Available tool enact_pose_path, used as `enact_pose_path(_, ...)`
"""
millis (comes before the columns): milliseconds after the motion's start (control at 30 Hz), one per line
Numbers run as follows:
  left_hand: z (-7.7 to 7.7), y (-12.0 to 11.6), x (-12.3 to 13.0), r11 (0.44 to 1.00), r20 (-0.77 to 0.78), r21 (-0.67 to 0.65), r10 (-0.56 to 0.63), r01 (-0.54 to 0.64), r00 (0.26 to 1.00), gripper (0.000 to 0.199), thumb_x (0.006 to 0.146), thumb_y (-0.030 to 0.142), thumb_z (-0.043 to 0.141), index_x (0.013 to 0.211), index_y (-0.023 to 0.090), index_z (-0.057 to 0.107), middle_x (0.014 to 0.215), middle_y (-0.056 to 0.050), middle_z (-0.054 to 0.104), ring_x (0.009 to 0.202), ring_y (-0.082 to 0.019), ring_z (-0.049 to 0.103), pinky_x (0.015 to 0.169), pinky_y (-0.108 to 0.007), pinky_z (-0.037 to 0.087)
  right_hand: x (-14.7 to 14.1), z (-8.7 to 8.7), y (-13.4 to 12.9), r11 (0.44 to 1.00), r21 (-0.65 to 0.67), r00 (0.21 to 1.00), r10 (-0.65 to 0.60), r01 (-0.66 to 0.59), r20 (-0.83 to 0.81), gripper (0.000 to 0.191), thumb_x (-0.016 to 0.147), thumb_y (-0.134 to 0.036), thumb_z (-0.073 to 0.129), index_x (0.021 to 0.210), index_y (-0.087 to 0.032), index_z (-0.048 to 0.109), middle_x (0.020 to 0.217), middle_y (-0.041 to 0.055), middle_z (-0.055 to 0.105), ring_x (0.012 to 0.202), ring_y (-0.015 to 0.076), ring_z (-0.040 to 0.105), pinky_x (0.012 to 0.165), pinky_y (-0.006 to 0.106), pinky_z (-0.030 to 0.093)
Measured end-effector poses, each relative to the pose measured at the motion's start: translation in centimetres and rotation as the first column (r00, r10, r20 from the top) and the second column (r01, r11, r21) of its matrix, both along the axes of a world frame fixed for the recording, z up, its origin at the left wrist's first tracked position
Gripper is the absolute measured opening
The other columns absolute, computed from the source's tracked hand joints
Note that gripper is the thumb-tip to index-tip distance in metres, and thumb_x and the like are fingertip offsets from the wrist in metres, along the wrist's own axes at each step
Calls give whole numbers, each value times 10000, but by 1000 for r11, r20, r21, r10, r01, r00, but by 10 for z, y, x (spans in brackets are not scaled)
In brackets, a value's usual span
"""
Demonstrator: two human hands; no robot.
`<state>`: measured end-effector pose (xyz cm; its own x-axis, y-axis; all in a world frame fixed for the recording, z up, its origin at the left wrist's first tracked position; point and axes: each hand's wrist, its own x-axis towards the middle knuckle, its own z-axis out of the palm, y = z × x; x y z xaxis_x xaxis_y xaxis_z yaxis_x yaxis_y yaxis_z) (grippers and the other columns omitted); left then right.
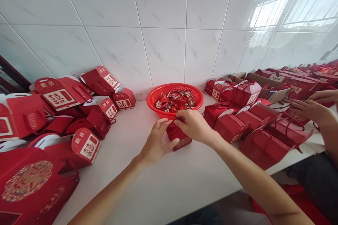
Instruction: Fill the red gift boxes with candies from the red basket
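A small red gift box [176, 136] stands on the white table [148, 186], just in front of a red plastic basket [161, 100]. The box leans a little. Its end with the gold mark faces the person and points a bit to the right. Its long side seems to run from the basket toward the person, but the hands cover much of it, so I cannot be sure.

The left hand [157, 144] is half open. Its fingers [165, 123] curl over the top of the box, and its thumb [173, 143] presses on the side. The right hand [192, 125] is almost closed. Its thumb and first finger pinch a thin red string [182, 120] at the top of the box. Both hands are holding on, and neither has let go.

The basket is full of little red candy packs [174, 101]. Lots of red gift boxes [58, 95] with white labels sit on the left side of the table, and more sit on the right. A big red bag [26, 181] with a round gold pattern lies at the front left. Far to the right, another person's two hands [308, 110] reach over the boxes. White tiles [105, 52] cover the wall behind.
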<state>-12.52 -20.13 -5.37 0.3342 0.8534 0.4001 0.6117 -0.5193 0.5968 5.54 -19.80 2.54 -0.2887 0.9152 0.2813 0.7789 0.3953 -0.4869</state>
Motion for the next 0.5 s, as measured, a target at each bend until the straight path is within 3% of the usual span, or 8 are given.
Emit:
enact_pose_path(133, -10, -1, 4, 999, 162, 40, -16, 10, 987, 811, 814, 473, 721, 1490, 267, 323, 1425, -129, 480, 1329, -317, 486, 1094, -518, 436, 10, 9, 3, 999, 39, 996, -25, 28, -85, 173, 827, -141, 572, 664, -190, 543, 628, -13, 554, 587, 121, 433, 572, 261, 273)
enact_pose_path(233, -22, -1, 6, 995, 281, 93, -62, 37, 958, 859, 792, 430, 749, 1504, 287, 292, 1427, -125, 477, 1317, -310, 495, 1089, -521, 435, 24, 26, 7, 996, 74, 989, -32, 43, -143, 163, 818, -148, 587, 658, -177, 578, 628, -10, 580, 607, 122, 481, 589, 262, 321)
enact_pose_path(333, -37, 1, 7, 993, 308, 2, -114, 119, 944, 695, 806, 357, 725, 1429, 286, 426, 1336, -96, 560, 1194, -261, 581, 1025, -464, 491, 45, 51, 11, 993, 100, 978, -40, 61, -203, 135, 813, -200, 626, 683, -165, 631, 626, -4, 601, 618, 132, 521, 593, 270, 365)
enact_pose_path(433, -53, 4, 9, 968, 314, -196, -89, 156, 945, 354, 815, 322, 666, 1155, 231, 639, 1111, -66, 653, 950, -202, 653, 891, -397, 557, 70, 83, 13, 988, 136, 971, -37, 70, -235, 102, 810, -212, 660, 722, -160, 669, 607, -2, 608, 570, 120, 510, 552, 269, 377)
enact_pose_path(500, -62, 6, 11, 941, 308, -287, -85, 178, 948, 206, 806, 301, 636, 980, 204, 693, 983, -53, 667, 864, -183, 652, 852, -371, 568, 85, 106, 15, 978, 192, 976, -37, 80, -214, 113, 795, -198, 703, 697, -155, 667, 586, -8, 594, 548, 98, 484, 532, 260, 366)
